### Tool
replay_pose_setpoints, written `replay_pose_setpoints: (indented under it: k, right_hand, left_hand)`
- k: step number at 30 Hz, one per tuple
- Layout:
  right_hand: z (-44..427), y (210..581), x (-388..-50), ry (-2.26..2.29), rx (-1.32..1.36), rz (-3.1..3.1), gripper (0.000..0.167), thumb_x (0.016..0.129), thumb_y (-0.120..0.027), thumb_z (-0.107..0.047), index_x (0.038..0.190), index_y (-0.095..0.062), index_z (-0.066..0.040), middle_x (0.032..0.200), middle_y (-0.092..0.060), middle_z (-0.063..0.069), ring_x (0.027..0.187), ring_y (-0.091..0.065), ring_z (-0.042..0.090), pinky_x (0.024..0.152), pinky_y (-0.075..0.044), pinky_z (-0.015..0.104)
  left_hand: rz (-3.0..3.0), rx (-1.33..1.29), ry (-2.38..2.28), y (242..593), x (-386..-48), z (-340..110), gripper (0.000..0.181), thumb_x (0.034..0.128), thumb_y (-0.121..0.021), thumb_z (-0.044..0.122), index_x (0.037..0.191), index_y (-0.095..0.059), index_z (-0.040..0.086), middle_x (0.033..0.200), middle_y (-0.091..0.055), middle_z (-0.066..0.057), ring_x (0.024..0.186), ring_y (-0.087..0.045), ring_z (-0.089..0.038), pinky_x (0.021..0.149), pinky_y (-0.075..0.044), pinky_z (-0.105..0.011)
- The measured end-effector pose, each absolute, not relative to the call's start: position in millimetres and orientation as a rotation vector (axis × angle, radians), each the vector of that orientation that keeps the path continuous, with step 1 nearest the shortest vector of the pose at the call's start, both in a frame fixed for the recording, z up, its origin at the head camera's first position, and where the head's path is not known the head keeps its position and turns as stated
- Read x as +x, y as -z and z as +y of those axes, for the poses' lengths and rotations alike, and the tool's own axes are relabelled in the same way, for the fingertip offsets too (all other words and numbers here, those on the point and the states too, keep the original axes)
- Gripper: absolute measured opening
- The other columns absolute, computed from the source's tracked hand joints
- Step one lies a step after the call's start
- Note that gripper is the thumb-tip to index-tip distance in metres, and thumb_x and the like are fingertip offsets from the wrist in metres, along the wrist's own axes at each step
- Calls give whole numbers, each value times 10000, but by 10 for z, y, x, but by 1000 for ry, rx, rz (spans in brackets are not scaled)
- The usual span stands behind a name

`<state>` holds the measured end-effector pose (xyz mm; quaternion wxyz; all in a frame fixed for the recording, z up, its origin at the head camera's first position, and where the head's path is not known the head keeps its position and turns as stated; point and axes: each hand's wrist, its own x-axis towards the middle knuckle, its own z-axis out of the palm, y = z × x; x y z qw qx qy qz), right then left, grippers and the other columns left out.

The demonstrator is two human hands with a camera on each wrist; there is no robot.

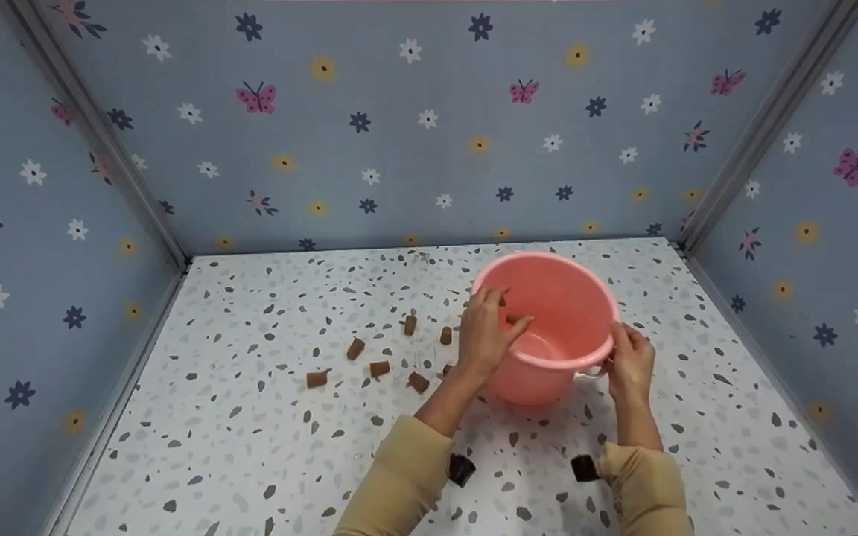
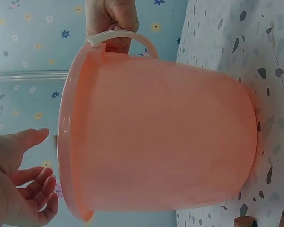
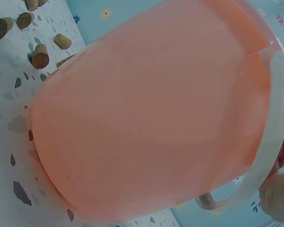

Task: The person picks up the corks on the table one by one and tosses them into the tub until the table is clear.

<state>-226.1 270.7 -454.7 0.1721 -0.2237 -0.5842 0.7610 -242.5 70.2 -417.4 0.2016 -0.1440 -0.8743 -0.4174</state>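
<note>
A pink bucket [image 1: 533,383] with a white handle [image 3: 274,109] stands on the speckled surface, its mouth tipped toward the camera. My right hand [image 1: 631,361] grips the bucket's rim on the right, beside the handle. Over the left part of the rim is my left hand [image 1: 485,335], its thumb and fingers spread apart in the left wrist view. A brown cork [image 1: 512,318] shows by the left thumb, inside the bucket's outline; no finger is seen closed round it. Whether other corks lie in the bucket I cannot tell.
Several brown corks [image 1: 355,348] lie scattered on the white speckled surface [image 1: 250,447] left of the bucket. Flowered blue panels [image 1: 399,149] wall the back and both sides, with grey metal strips in the corners. Black wrist pieces [image 1: 584,467] sit at both sleeves.
</note>
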Motion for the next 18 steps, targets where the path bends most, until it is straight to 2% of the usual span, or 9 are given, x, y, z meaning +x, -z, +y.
replay_pose_setpoints:
  k: [4,11,18]
  right_hand:
    - [2703,4545,-2265,-2153,-661,-1667,382,906,-484,-172,1191,-434,79,717,-562,63,519,-510,85,409,-397,176]
    - [2707,4546,-2261,-2156,-670,-1654,374,900,-490,-156,1182,-439,85,721,-554,80,516,-512,96,405,-400,178]
    - [2707,4528,-2254,-2148,-692,-1679,403,898,-489,-151,1216,-429,89,802,-549,109,562,-527,107,437,-419,178]
  left_hand:
    - [-2430,-395,1188,4202,-2422,697,516,708,-738,294,1108,-568,15,930,-570,-74,840,-521,-177,720,-429,-279]
    - [-2387,-396,1232,4206,-2410,660,454,740,-710,292,1078,-582,18,934,-565,-91,832,-544,-192,693,-444,-238]
    - [-2348,-404,1263,4177,-2397,601,418,766,-690,277,1082,-583,25,930,-559,-87,845,-536,-179,702,-439,-237]
